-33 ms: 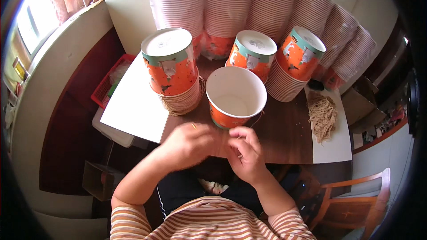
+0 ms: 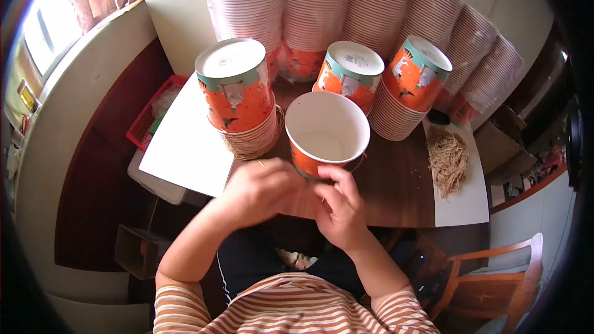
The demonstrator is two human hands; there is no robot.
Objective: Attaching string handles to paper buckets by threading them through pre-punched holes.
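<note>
An open paper bucket [image 2: 327,128], white inside with a printed orange outside and a green band at its base, stands upright near the table's front edge. A thin cord [image 2: 361,159] shows at its right side. My left hand [image 2: 263,187] is just in front and left of the bucket, curled closed, its fingertips blurred and partly hidden. Close to the bucket's lower front is my right hand [image 2: 339,204], its fingers bent in toward the thumb. The two hands' fingertips nearly meet. Whatever they pinch is too small or hidden to make out.
Upside-down stacks of matching buckets stand behind: one left [image 2: 235,96] with cord loops around its rims, one middle [image 2: 349,74], one right [image 2: 411,86]. Tall wrapped bucket stacks [image 2: 315,6] line the wall. A bundle of tan cords [image 2: 447,162] lies right. A wooden chair [image 2: 489,278] stands lower right.
Both hands have shifted slightly forward, toward the bucket. The bucket and the stacks stay in practically the same place.
</note>
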